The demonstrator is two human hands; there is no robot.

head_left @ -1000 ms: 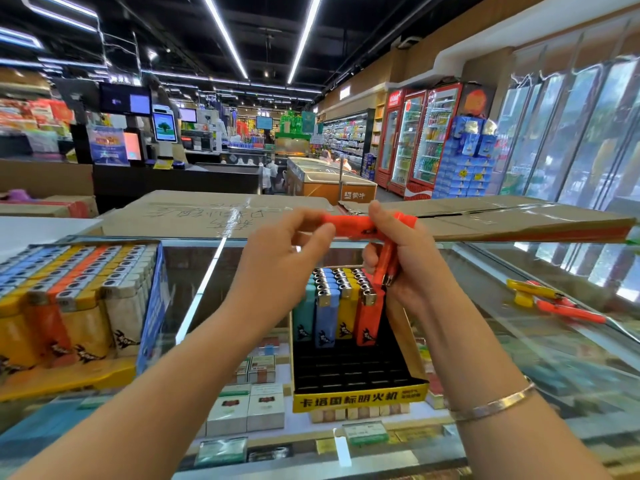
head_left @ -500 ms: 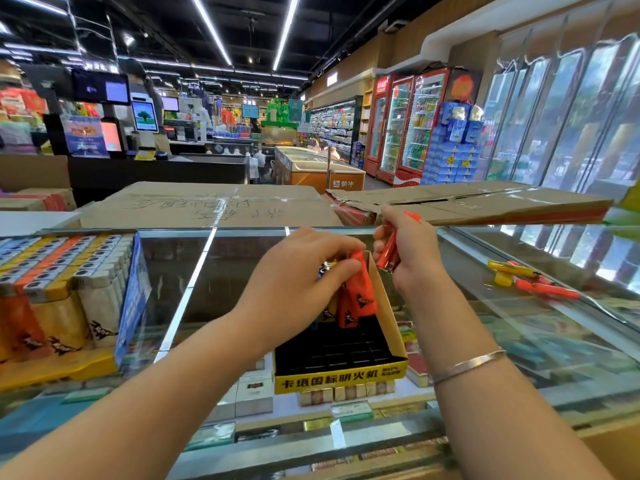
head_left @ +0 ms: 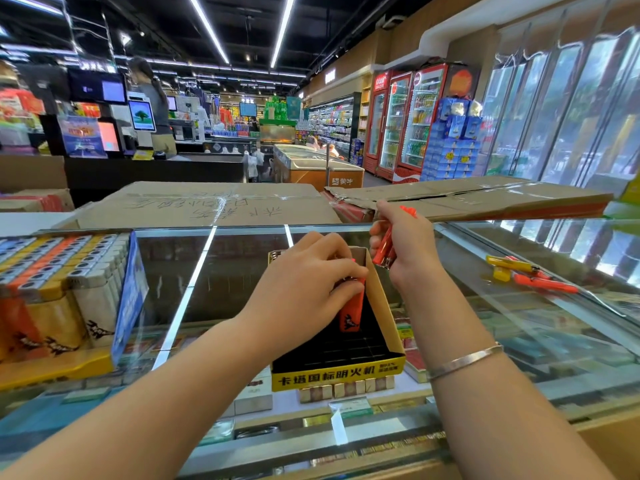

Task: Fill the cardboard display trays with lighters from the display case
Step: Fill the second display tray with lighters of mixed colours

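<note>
A yellow-fronted cardboard display tray (head_left: 337, 374) with a black slotted insert stands on the glass counter in the middle. My left hand (head_left: 304, 275) reaches into it and pinches the top of an orange lighter (head_left: 351, 313) standing upright in the tray. My right hand (head_left: 403, 244) hovers just above the tray's back right corner and grips a few orange lighters (head_left: 386, 249). Lighters behind my left hand are hidden.
A full tray of lighters (head_left: 52, 289) stands at the left on the glass counter (head_left: 214, 271). Loose yellow and orange lighters (head_left: 530, 277) lie at the right. Flat cardboard boxes (head_left: 207, 202) lie behind the counter. Cigarette packs show under the glass.
My left hand took an orange lighter from my right hand and brought it down into the tray. My right hand stayed above the tray with the remaining orange lighters.
</note>
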